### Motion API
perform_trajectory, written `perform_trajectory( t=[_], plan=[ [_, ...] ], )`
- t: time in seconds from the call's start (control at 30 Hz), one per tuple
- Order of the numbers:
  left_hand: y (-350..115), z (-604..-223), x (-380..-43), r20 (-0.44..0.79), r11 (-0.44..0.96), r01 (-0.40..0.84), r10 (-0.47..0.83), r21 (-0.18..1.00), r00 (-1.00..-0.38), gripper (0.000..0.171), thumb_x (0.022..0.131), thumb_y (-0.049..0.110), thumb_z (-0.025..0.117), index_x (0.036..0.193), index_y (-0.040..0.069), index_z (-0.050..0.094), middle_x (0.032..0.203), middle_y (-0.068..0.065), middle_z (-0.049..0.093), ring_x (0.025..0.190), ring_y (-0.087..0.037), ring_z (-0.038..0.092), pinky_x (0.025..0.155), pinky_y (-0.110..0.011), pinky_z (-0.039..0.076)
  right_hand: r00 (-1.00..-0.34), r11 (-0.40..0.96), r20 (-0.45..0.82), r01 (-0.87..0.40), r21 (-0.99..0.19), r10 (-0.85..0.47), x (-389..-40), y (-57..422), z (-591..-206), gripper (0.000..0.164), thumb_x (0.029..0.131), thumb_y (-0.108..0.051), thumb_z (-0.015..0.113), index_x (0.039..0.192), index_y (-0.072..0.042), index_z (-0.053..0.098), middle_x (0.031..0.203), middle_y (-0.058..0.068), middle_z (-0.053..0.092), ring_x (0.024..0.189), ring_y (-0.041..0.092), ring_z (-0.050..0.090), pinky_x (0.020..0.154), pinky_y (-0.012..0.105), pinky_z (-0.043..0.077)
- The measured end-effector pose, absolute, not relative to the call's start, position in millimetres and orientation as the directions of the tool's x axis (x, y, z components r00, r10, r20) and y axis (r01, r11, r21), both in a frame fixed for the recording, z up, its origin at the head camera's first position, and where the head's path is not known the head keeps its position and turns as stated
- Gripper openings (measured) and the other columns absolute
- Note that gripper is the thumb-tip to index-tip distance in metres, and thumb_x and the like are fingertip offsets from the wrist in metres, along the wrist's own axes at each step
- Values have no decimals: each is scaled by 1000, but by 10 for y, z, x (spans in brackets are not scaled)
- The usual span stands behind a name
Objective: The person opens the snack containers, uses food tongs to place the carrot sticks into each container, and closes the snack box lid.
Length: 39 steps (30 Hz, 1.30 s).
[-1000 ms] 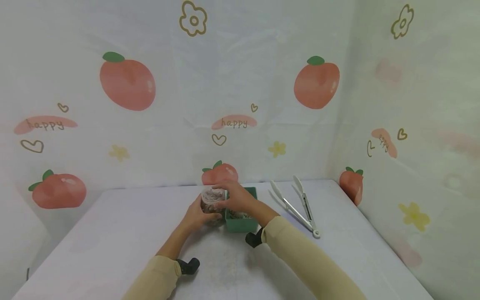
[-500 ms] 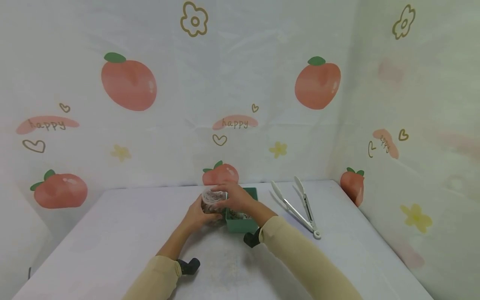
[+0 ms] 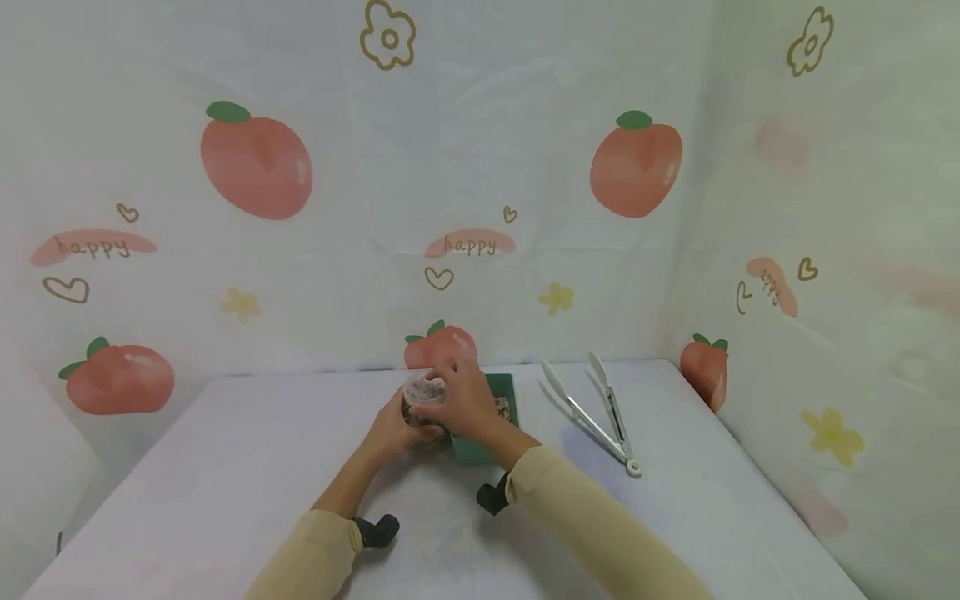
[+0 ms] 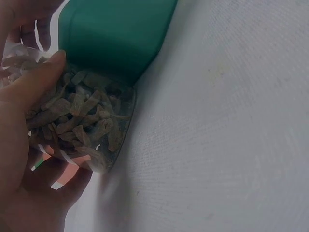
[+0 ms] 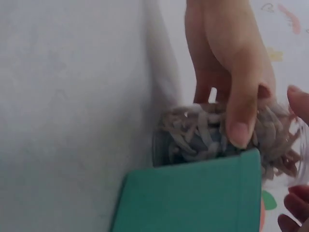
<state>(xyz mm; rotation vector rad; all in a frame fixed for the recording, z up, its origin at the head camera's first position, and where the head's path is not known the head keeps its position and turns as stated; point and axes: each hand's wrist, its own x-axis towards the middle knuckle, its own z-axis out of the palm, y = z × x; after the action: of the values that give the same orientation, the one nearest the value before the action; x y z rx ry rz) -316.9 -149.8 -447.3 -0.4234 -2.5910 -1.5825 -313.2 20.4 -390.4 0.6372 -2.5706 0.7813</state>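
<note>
My left hand (image 3: 393, 429) grips a clear plastic jar (image 4: 79, 113) around its side, the thumb across the front. Greyish-brown dried strips fill the jar. My right hand (image 3: 465, 400) arches over the jar's top, thumb and fingers spread around its clear lid (image 3: 425, 390). In the right wrist view, only fingertips (image 5: 299, 102) of that hand show, on both sides of the lid end. Close against the jar's right side stands a green rectangular tub (image 3: 476, 452), partly hidden under my right hand. Some pale and dark contents (image 3: 502, 407) show inside it.
Metal tongs (image 3: 615, 429) with white tips lie spread on the white-covered table (image 3: 247, 483), right of the tub. A printed white backdrop (image 3: 480, 167) rises behind the table and along its right side.
My right hand has turned over the jar's top, its wrist swinging left and toward me. More of the tub's right side shows. The left hand and the jar stay in place.
</note>
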Motion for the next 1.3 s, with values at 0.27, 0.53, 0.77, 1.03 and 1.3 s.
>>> perform_trajectory(
  t=[0.27, 0.53, 0.77, 1.03, 1.3],
  plan=[
    [-1494, -4480, -3180, 210, 468, 264, 165, 843, -964, 86, 73, 24, 86, 142, 6, 39, 136, -15, 52, 127, -31, 47, 103, -51, 38, -840, 809, 499, -437, -393, -211, -3074, 96, -3940, 54, 72, -59, 78, 108, -22, 64, 108, 1, 49, 94, 19, 47, 77, 35, 44],
    [-1498, -4466, -3184, 202, 456, 261, 175, 851, -964, 86, 73, 27, 86, 142, 8, 38, 136, -13, 52, 126, -31, 47, 102, -51, 38, -884, 810, 397, -413, -416, -247, -3055, 107, -3827, 56, 75, -54, 79, 116, -20, 61, 119, 5, 49, 104, 22, 48, 83, 39, 45],
    [-1516, -4477, -3188, 190, 439, 260, 198, 860, -962, 95, 71, 37, 87, 146, 11, 34, 139, -10, 49, 129, -27, 44, 105, -51, 35, -855, 597, 241, -498, -629, -459, -3188, 291, -3750, 57, 83, -27, 80, 133, -12, 57, 127, 4, 58, 109, 18, 54, 92, 37, 46],
    [-1518, -4509, -3207, 204, 441, 275, 203, 855, -958, 94, 70, 35, 88, 144, 10, 36, 138, -11, 50, 130, -29, 43, 106, -52, 32, -825, 552, 193, -510, -659, -531, -3314, 389, -3813, 62, 84, -25, 78, 140, -16, 54, 138, -1, 54, 124, 16, 49, 102, 39, 40],
    [-1506, -4505, -3194, 210, 421, 275, 193, 864, -958, 91, 71, 33, 88, 142, 10, 38, 136, -11, 51, 129, -28, 44, 107, -51, 31, -815, 584, 327, -574, -574, -478, -3264, 334, -3829, 58, 78, -26, 83, 130, -10, 63, 130, 2, 60, 119, 17, 53, 97, 36, 43]
  ],
)
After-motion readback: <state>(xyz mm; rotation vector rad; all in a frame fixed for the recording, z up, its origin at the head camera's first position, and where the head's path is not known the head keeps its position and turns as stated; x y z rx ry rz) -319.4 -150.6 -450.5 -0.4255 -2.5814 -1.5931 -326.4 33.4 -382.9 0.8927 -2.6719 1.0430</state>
